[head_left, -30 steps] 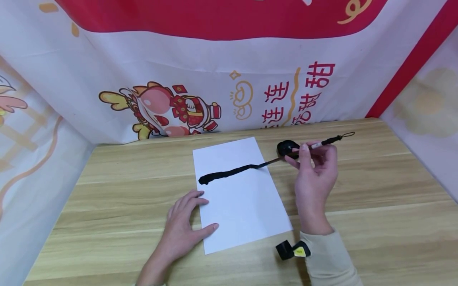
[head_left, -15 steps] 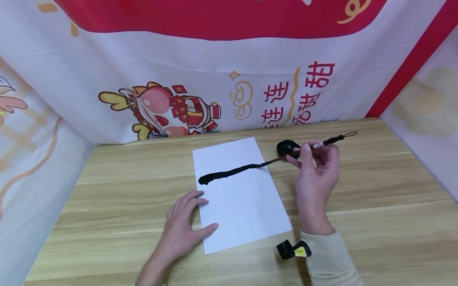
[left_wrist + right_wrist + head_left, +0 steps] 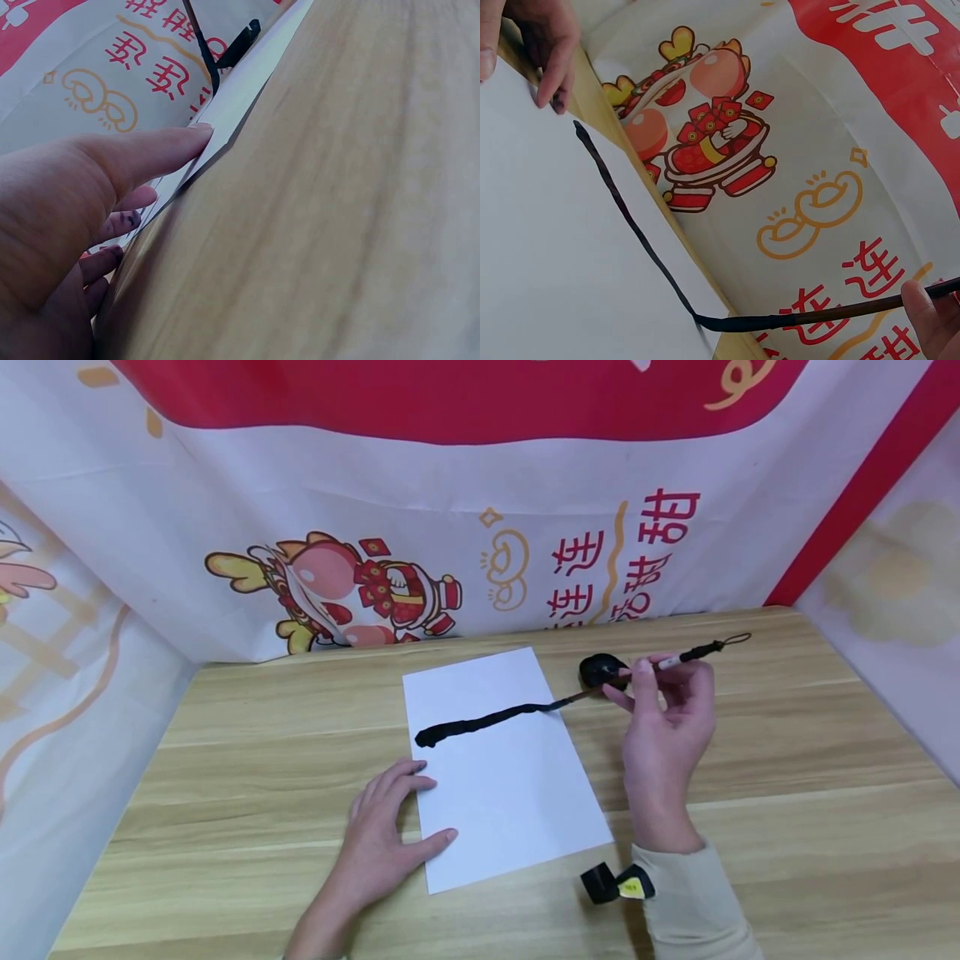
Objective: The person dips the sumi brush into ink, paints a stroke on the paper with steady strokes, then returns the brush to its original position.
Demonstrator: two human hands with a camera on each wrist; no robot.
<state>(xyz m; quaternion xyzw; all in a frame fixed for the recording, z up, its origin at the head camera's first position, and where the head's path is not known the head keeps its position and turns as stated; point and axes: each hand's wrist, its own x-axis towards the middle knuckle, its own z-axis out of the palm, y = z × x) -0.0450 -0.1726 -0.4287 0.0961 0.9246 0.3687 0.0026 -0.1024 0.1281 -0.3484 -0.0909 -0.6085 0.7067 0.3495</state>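
A white sheet of paper (image 3: 517, 810) lies on the wooden table, crossed by a thick black ink stroke (image 3: 480, 723) that thins towards its right end. My left hand (image 3: 382, 843) rests at the paper's left edge, fingers spread and thumb flat on the sheet; dark smudges mark some fingertips (image 3: 132, 218). Pinched in my right hand (image 3: 663, 752) is a calligraphy brush (image 3: 847, 309), slanted, its handle end with a cord loop pointing up and right. The dark bristles (image 3: 739, 323) meet the stroke's right end near the paper's right edge.
Just behind the brush and partly covered by it and my right hand sits a rounded glossy black object (image 3: 598, 668). A black wrist camera (image 3: 600, 883) sticks out from my right sleeve. Behind the table (image 3: 247, 777) hangs a printed white and red cloth (image 3: 450, 527).
My right hand and the brush have shifted slightly to the right, with the bristles drawn a little closer to the paper's right edge. The left hand stays in place.
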